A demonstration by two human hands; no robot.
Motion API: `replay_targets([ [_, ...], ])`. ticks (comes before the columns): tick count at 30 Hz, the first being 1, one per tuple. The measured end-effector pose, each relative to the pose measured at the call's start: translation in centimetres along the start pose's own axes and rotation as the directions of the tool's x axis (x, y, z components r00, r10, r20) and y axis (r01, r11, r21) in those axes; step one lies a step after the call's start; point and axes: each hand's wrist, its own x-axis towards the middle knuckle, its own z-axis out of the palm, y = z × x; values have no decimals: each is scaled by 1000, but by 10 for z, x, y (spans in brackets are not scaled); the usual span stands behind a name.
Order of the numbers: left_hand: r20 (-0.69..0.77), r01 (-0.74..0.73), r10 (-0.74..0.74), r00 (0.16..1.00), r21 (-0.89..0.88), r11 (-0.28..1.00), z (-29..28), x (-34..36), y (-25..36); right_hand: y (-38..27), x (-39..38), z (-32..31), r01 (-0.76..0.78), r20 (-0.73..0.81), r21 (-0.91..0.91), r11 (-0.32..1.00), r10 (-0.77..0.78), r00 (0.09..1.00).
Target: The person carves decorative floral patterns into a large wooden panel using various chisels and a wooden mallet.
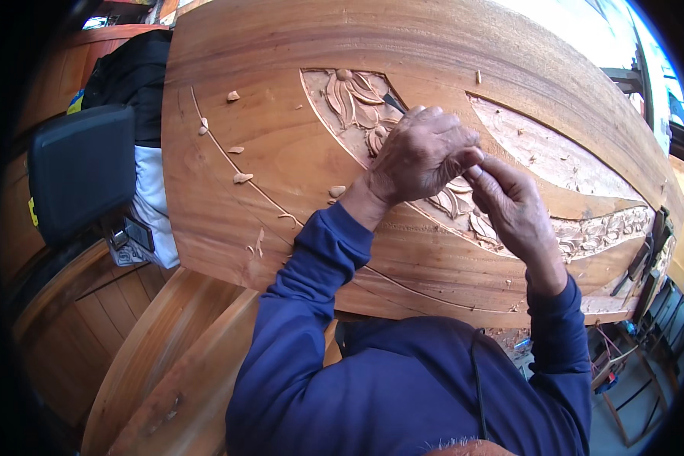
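A carving chisel shows only its dark blade (pixel 392 102), tilted over the upper end of a floral relief (pixel 349 99) cut into a large brown wooden panel (pixel 448 42). Its handle is hidden by the hands. Taking the left hand (pixel 422 152) as the clock's centre, with twelve at the top of the view, the blade emerges at eleven o'clock. That hand is clenched around the chisel, palm down. The right hand (pixel 513 201), at four o'clock, is closed on the tool's rear end in line with the blade, its thumb and curled fingers touching the left hand; how much of the handle it covers cannot be told.

The relief's petals spread toward ten o'clock, and the carved band runs under the hands to four o'clock, narrowing. At three o'clock lies a pale sunken field (pixel 547 148) sprinkled with crumbs. Toward nine o'clock, pale wood chips (pixel 243 178) lie scattered near a thin curved groove (pixel 222 156). Beyond the panel's edge there, a black case (pixel 82 175) sits beside white cloth (pixel 150 197). Curved wooden boards (pixel 159 334) stand at eight o'clock. At six, the person's navy sweatshirt (pixel 410 380) fills the lower edge.
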Motion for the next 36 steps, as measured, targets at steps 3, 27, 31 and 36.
replay_targets([
  [3, -78, -9, 9, 997, -5, 1000, 1, 3, -2, -18, 2, -2, 53, 8, -63, 997, -53, 999],
  [27, -170, 162, -179, 969, -108, 981, -11, -1, -5, -6, 7, 57, -14, -123, 180, 984, 37, 992],
  [31, -185, 119, -130, 974, -65, 991, -12, -1, -8, 0, 5, 61, -52, -105, 379, 924, 98, 990],
  [36, -116, 16, -24, 993, -70, 997, -10, 1, -4, 1, -10, 50, -22, -161, 298, 954, 73, 984],
])
